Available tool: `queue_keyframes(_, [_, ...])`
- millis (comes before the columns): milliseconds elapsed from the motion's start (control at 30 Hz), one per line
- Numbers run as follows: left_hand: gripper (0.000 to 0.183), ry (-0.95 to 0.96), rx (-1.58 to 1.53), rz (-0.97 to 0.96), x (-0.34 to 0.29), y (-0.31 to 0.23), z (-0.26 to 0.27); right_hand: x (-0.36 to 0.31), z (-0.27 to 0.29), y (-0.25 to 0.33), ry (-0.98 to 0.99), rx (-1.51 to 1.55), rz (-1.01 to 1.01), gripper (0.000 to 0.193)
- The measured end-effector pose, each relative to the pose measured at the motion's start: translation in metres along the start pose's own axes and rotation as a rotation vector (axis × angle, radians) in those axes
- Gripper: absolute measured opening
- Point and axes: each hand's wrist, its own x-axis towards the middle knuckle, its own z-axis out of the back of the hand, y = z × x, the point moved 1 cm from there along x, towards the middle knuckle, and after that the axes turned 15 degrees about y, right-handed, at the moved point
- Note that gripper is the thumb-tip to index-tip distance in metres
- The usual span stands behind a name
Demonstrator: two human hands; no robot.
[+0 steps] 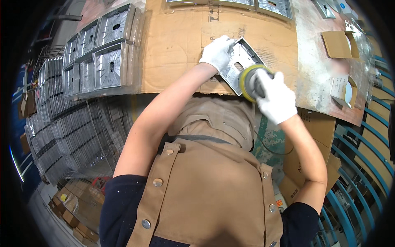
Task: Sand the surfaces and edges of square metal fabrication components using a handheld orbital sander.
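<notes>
The gloved left hand (217, 52) grips the square metal plate (240, 66) on the cardboard sheet (177, 45) at 12 o'clock. The gloved right hand (276, 99) clasps the round sander (251, 81), touching the plate at its 5 o'clock edge.

Two gloved hands (218, 51), one sander (252, 80)

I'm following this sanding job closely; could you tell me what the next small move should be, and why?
Probably sweep the sander up along the metal plate. The right hand has its yellow disc only on the plate's lower edge, while the left hand pins the upper corner to the cardboard.
</notes>
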Motion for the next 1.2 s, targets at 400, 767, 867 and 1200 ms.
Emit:
queue_keyframes(400, [0.032, 0.189, 0.327, -0.335, 0.043, -0.006, 0.012, 0.022, 0.013, -0.098, -0.559, -0.019, -0.199, 0.075])
queue_keyframes(767, [0.062, -0.038, 0.15, 0.176, -0.001, -0.012, 0.016, -0.023, -0.021, -0.05, -0.446, 0.182, -0.249, 0.08])
queue_keyframes(867, [0.047, 0.08, 0.081, 0.156, -0.001, -0.013, 0.015, -0.024, -0.025, -0.029, -0.387, 0.162, -0.129, 0.071])
queue_keyframes(1200, [0.039, 0.072, 0.092, 0.085, 0.0, -0.003, 0.007, -0.01, -0.015, 0.023, 0.047, 0.027, 0.026, 0.062])
